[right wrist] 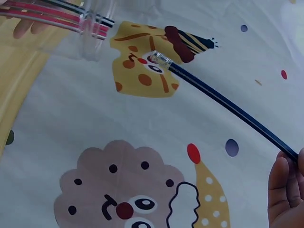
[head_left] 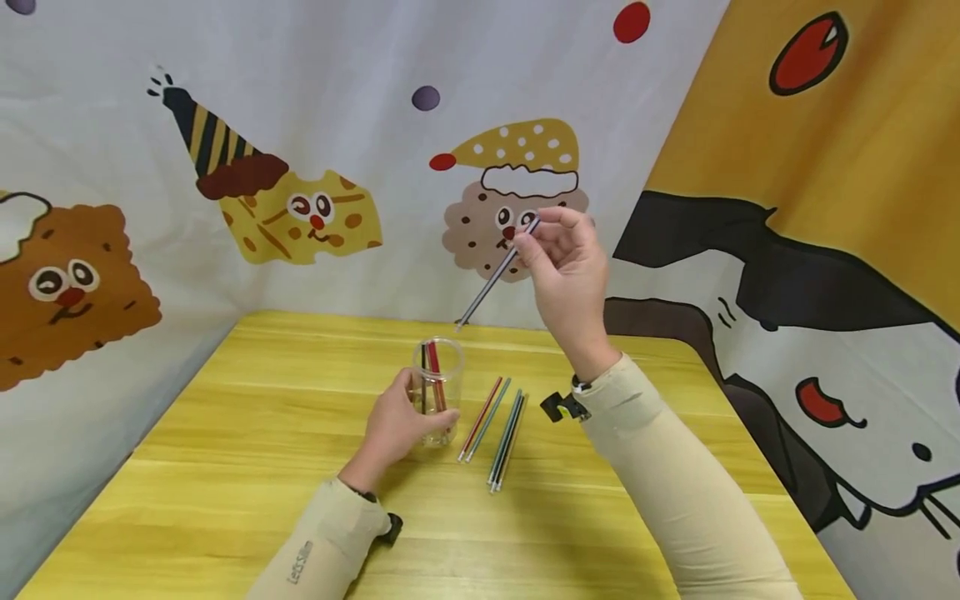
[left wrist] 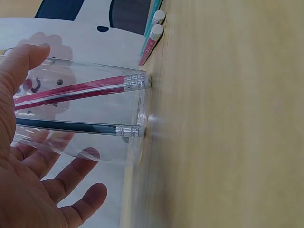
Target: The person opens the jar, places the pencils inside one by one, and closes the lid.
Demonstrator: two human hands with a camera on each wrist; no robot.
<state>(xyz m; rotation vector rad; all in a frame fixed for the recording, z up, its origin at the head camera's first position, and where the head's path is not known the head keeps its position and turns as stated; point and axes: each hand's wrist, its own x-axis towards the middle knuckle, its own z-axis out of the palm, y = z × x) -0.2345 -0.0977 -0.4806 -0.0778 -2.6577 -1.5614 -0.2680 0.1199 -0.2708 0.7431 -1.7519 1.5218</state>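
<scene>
My left hand holds a clear plastic cup upright on the table, thumb on one side and fingers round the other. Inside the cup stand a black pencil and red pencils, eraser ends down. Up in the air, my right hand pinches a dark pencil near its upper end between thumb and fingers. That pencil slants down to the left, its metal-banded eraser end above and beside the cup's mouth. To the right of the cup lie several loose pencils, red, teal and dark.
The wooden table ends at the back against a hanging cloth printed with cartoon figures. A yellow and white part of the cloth hangs along the right side.
</scene>
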